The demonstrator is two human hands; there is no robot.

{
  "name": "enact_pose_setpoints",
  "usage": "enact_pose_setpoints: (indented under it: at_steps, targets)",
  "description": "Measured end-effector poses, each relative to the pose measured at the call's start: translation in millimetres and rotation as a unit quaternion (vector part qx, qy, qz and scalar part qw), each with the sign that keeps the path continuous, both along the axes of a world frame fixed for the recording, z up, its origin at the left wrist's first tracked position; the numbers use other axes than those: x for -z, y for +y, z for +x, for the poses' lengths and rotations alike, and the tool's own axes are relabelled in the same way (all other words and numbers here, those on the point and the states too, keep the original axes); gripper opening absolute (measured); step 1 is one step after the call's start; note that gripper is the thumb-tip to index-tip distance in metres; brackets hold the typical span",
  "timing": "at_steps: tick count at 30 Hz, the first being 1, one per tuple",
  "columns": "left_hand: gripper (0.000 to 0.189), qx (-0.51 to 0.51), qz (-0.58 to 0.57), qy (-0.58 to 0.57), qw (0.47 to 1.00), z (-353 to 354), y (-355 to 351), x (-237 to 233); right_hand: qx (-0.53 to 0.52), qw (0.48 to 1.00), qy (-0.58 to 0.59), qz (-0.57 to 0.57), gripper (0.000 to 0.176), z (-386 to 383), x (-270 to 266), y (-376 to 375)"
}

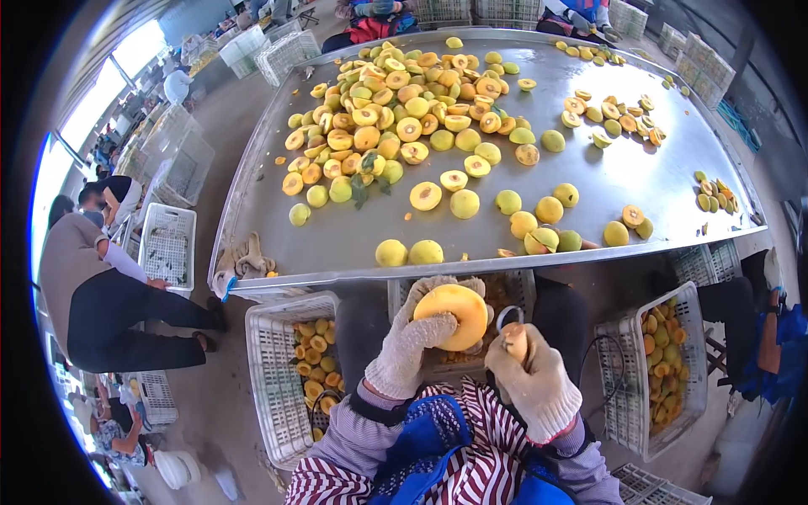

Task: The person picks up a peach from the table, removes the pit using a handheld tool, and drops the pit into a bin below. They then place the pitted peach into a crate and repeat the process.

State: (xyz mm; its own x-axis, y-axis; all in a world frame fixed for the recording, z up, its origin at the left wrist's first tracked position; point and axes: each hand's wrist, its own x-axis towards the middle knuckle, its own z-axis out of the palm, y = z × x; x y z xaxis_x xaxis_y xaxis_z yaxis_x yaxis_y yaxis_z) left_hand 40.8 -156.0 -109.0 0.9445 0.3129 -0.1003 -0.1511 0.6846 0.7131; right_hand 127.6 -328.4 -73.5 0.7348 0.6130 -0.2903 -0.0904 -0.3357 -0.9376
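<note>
My left hand [402,353], in a knitted work glove, is closed around a halved yellow peach [465,310]. Its cut face is turned up, and the thumb presses near the middle. To the right, my gloved right hand [539,383] grips a pitting tool [515,338] with a wooden-looking handle and a curved metal loop. The loop sits just beside the peach half, apart from it. Both hands are over my lap, in front of the metal table [673,189]. A crate partly hidden by my hands holds more cut fruit.
Whole and halved peaches [396,101] are heaped on the table. White crates of fruit stand at my left [261,370] and right [619,396]. Used gloves [250,259] lie at the table's left corner. A person [109,286] stands at left; others sit across the table.
</note>
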Motion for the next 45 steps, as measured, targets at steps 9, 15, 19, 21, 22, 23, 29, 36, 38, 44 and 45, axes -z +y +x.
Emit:
enact_pose_setpoints:
  at_steps: [9,15,19,21,22,23,29,36,38,44,45]
  targets:
    - [0.062,-0.093,0.044,-0.045,0.994,0,-19,1,-0.103,0.969,-0.226,0.012,0.025,-13,3,12]
    - [0.061,-0.141,0.144,-0.087,0.976,-4,-37,-10,-0.103,0.974,-0.195,0.054,0.025,-21,9,13]
    - [0.058,-0.203,0.387,-0.116,0.892,-4,-34,-3,-0.107,0.974,0.177,0.092,0.027,-18,-10,12]
    - [0.057,-0.200,0.438,-0.126,0.867,-5,-31,-2,-0.123,0.955,0.259,0.080,0.030,-9,-18,8]
    - [0.057,-0.198,0.488,-0.134,0.839,-4,-30,-2,-0.140,0.928,0.339,0.067,0.034,-5,-20,6]
    - [0.058,-0.195,0.495,-0.149,0.834,-3,-29,3,-0.131,0.929,0.339,0.066,0.036,-6,-20,6]
    - [0.042,-0.076,0.353,-0.030,0.932,8,-15,-29,-0.150,0.933,0.326,0.036,0.030,-5,-21,6]
    - [0.038,-0.096,0.627,-0.024,0.773,14,-12,-54,-0.159,0.855,0.485,0.095,0.028,3,-15,-9]
    - [0.040,-0.067,0.660,0.025,0.748,19,-9,-57,-0.137,0.862,0.482,0.079,0.027,0,-14,-5]
    - [0.040,-0.172,0.689,-0.050,0.702,27,-17,-46,-0.143,0.853,0.488,0.123,0.024,6,-15,-10]
    - [0.038,-0.214,0.700,-0.092,0.675,28,-18,-44,-0.151,0.838,0.503,0.146,0.024,6,-14,-13]
